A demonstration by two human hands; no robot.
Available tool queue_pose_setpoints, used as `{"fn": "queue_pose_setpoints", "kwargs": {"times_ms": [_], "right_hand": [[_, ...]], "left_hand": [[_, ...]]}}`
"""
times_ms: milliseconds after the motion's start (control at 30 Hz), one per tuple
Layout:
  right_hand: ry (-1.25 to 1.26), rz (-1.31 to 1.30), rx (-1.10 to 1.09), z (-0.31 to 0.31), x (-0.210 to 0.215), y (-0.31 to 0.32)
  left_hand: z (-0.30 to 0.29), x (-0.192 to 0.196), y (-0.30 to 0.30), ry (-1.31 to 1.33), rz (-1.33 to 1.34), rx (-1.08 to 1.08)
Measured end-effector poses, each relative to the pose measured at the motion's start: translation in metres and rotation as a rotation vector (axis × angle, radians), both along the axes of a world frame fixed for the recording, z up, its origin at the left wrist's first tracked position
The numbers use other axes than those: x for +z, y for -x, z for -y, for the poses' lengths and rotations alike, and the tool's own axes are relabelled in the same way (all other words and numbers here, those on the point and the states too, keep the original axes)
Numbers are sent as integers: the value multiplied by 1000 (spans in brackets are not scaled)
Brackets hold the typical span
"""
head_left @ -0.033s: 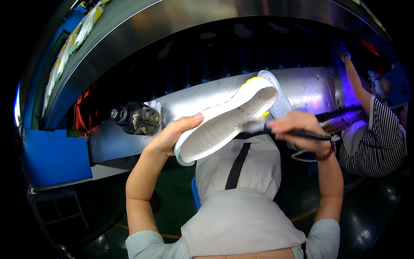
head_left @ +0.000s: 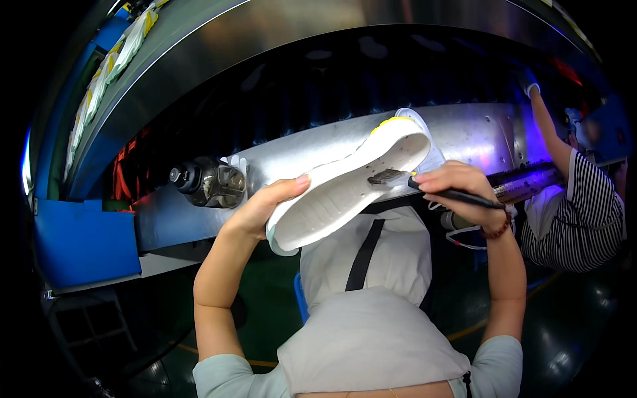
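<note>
My left hand point(head_left: 268, 207) grips a white shoe sole point(head_left: 325, 209) by its near left side, thumb over the rim. The sole is tilted with its hollow inner side up; ridges show at the near end, dark specks toward the far end, and yellow on the far outer edge. In my right hand point(head_left: 458, 190) is a brush with a black handle point(head_left: 472, 198), held pen-like between closed fingers. Its dark bristles point(head_left: 385, 176) are over the inside of the sole's far half and look to touch it. A second pale sole point(head_left: 431, 159) lies behind, partly hidden.
A metal bench point(head_left: 292, 154) runs across in front of me. A dark-capped clear bottle point(head_left: 219, 184) stands on it at the left. At far left is a blue box point(head_left: 86, 242). To the right works a person in a striped garment point(head_left: 576, 222). White pieces line a belt point(head_left: 109, 79).
The brush and my right hand have shifted slightly up; the brush head, blurred before, now shows clearly. My left hand and the sole have barely moved.
</note>
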State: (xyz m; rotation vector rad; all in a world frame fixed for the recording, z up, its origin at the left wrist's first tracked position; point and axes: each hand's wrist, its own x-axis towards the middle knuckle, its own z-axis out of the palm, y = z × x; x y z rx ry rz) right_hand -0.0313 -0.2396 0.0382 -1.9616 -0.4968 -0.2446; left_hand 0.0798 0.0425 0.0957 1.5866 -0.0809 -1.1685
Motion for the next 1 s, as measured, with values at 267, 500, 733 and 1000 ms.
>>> {"fn": "queue_pose_setpoints", "kwargs": {"times_ms": [267,500,733,1000], "right_hand": [[-341,-248,121,-17,20,4],[-431,-233,-171,-16,-18,-25],[-381,5,-700,-40,-53,-34],[-1244,-156,-99,-33,-37,3]], "left_hand": [[4,-29,-1,302,-163,110],[27,-60,13,613,-419,214],[33,-71,14,548,-301,260],[15,27,-41,960,151,420]]}}
